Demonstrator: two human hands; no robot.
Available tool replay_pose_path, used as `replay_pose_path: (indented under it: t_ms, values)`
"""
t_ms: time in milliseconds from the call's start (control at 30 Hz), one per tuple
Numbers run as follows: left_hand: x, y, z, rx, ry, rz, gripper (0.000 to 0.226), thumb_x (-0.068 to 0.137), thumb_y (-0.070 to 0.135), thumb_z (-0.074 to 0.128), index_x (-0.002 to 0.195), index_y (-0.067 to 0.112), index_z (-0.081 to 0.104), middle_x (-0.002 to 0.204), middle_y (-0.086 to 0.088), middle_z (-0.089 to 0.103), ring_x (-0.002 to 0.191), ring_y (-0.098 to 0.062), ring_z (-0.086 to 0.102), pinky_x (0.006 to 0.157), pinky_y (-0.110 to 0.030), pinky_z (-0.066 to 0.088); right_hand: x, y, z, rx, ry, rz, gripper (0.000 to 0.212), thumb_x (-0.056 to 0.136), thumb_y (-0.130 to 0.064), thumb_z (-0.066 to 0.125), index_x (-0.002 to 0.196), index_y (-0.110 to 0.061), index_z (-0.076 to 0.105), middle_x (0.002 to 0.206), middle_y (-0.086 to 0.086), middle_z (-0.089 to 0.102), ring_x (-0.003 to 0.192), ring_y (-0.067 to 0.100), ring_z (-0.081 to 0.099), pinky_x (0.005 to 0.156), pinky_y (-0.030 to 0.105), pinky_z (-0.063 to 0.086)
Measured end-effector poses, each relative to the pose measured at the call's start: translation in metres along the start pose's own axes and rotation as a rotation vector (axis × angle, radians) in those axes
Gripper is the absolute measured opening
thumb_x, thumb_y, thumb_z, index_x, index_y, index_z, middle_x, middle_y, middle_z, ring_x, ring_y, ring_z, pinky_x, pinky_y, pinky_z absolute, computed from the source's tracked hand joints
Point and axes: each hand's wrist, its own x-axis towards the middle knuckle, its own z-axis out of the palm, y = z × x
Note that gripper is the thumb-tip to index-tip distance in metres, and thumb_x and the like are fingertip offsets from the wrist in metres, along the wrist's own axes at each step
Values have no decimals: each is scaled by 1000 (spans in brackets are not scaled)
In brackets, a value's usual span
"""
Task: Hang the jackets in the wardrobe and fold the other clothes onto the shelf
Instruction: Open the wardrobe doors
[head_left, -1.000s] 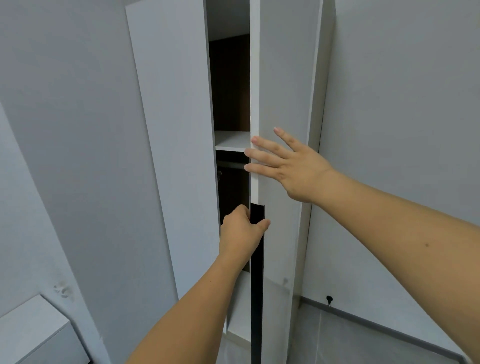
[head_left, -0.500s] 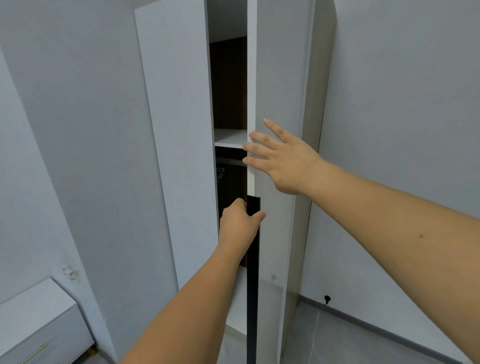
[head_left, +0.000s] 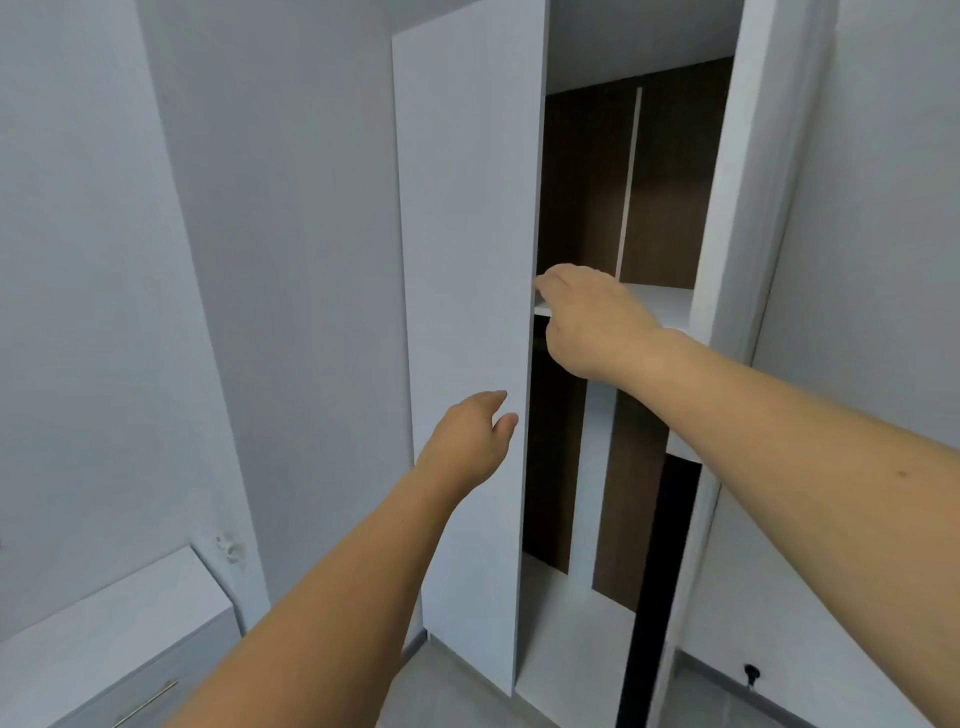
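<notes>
The white wardrobe stands in front of me with its dark brown inside showing. Its right door (head_left: 753, 208) is swung open, and a black handle strip (head_left: 657, 571) runs down that door's edge. Inside, a white shelf (head_left: 662, 304) crosses at hand height. My right hand (head_left: 592, 322) reaches across the opening, with its curled fingers hooked on the inner edge of the left door (head_left: 462, 260). Lower down, my left hand (head_left: 470, 441) is relaxed with its fingertips at that same door's edge. No jackets or other clothes are in view.
A white drawer unit (head_left: 104, 634) with a metal handle sits low at the left against the grey wall. Grey floor shows below the wardrobe. A small black fitting (head_left: 751, 674) sits on the baseboard at the lower right.
The right door has swung wider open. My left hand let go of the black handle strip and moved left to the left door. My right hand left the right door and reached the left door's edge.
</notes>
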Motion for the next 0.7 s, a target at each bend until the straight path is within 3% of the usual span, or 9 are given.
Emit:
replay_pose_path:
  t_ms: [167, 267, 400, 467, 533, 600, 667, 700]
  values:
    - [56, -64, -42, 219, -67, 148, 52, 107, 33, 37, 155, 16, 28, 163, -1, 26, 148, -19, 28, 116, -34, 27, 78, -21, 45, 447, -38, 255, 44, 95, -5, 46, 139, -10, 44, 139, 8, 47, 118, 27, 52, 99, 43, 50]
    - [93, -100, -62, 337, -132, 222, 49, 106, 31, 38, 153, 15, 33, 158, 0, 34, 142, -22, 35, 110, -35, 34, 124, -22, 71, 621, -25, 397, 46, 96, -5, 43, 142, -10, 41, 140, 7, 47, 114, 26, 54, 95, 40, 53]
    - [145, -133, -71, 559, -173, 376, 44, 105, 28, 38, 144, 8, 40, 150, -8, 41, 134, -27, 37, 110, -34, 27, 168, -12, 103, 775, 12, 556, 57, 100, -9, 45, 154, -12, 25, 153, 4, 36, 123, 19, 47, 83, 20, 43]
    - [172, -140, -63, 650, -209, 469, 48, 106, 29, 36, 150, 9, 33, 159, -8, 29, 144, -26, 26, 119, -36, 17, 183, -1, 118, 810, 34, 606, 57, 101, -10, 45, 154, -12, 23, 151, 3, 37, 107, 11, 45, 65, 6, 38]
    - [200, -143, -49, 733, -249, 554, 52, 106, 31, 34, 153, 10, 26, 163, -8, 20, 150, -27, 14, 123, -40, 9, 198, 14, 133, 813, 70, 632, 48, 102, -10, 43, 149, -10, 32, 141, 4, 44, 88, 6, 44, 50, 2, 37]
    - [227, -142, -32, 804, -270, 634, 54, 106, 32, 34, 155, 11, 23, 165, -9, 16, 152, -28, 9, 124, -42, 5, 214, 31, 148, 800, 93, 654, 46, 103, -13, 43, 148, -9, 33, 142, 5, 45, 101, 11, 50, 65, 2, 38]
    - [255, -138, -12, 875, -273, 706, 56, 106, 33, 34, 156, 11, 21, 165, -9, 13, 153, -28, 6, 124, -43, 3, 233, 48, 162, 797, 108, 674, 52, 104, -16, 42, 153, -11, 25, 151, 7, 39, 126, 21, 45, 84, 18, 35]
    - [269, -135, -2, 907, -277, 735, 57, 106, 33, 33, 156, 11, 20, 166, -9, 12, 153, -28, 5, 124, -43, 2, 243, 56, 168, 807, 115, 678, 53, 105, -17, 41, 154, -12, 23, 152, 8, 37, 129, 21, 43, 86, 22, 33]
